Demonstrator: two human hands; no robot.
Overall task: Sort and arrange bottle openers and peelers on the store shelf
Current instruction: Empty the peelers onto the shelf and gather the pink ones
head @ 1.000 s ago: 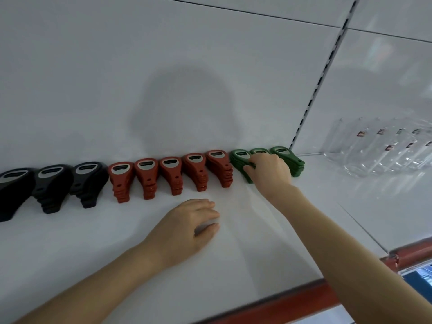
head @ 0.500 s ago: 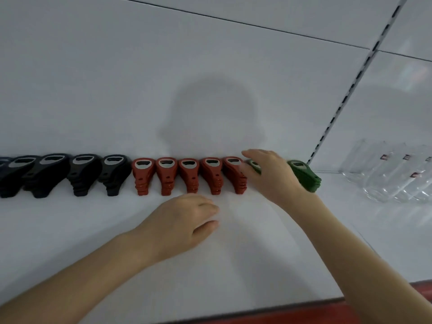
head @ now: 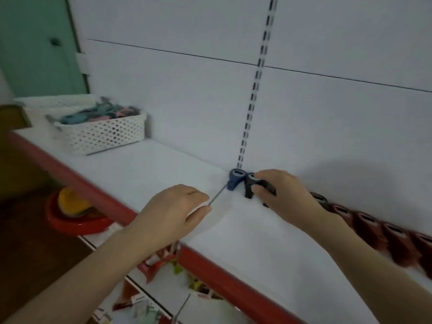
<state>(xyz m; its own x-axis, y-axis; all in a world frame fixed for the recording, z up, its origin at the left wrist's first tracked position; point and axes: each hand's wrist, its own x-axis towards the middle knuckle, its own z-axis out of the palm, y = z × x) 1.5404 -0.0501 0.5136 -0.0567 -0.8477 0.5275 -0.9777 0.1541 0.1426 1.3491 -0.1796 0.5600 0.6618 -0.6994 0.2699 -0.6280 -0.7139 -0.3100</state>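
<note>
Against the back panel [head: 182, 108] of the shelf [head: 163, 167], at the foot of the slotted upright [head: 254, 90], a black bottle opener [head: 249, 189] is gripped by the right hand [head: 282, 195]; the fingers [head: 266, 176] are curled over its head and the thumb is pressed on its near side; whether one piece or a small stack is held cannot be told. Just beside it, on the left, a blue bottle opener [head: 234, 181] is stood upright; a blurred row of red bottle openers [head: 374, 230] is lined along the panel further right. The left hand [head: 175, 211] is rested on the shelf, loosely bent, with nothing seen in it. A white basket [head: 105, 136] of mixed pieces, possibly peelers, is seen well apart at the far left end.

The openers are judged to be light, rigid moulded plastic with a metal insert; not fragile, yet easily toppled when stood on edge and likely to slide on the smooth shelf; a hold is best taken across the broad head, between thumb and fingers, so that the narrow handle can be set down squarely.
</note>
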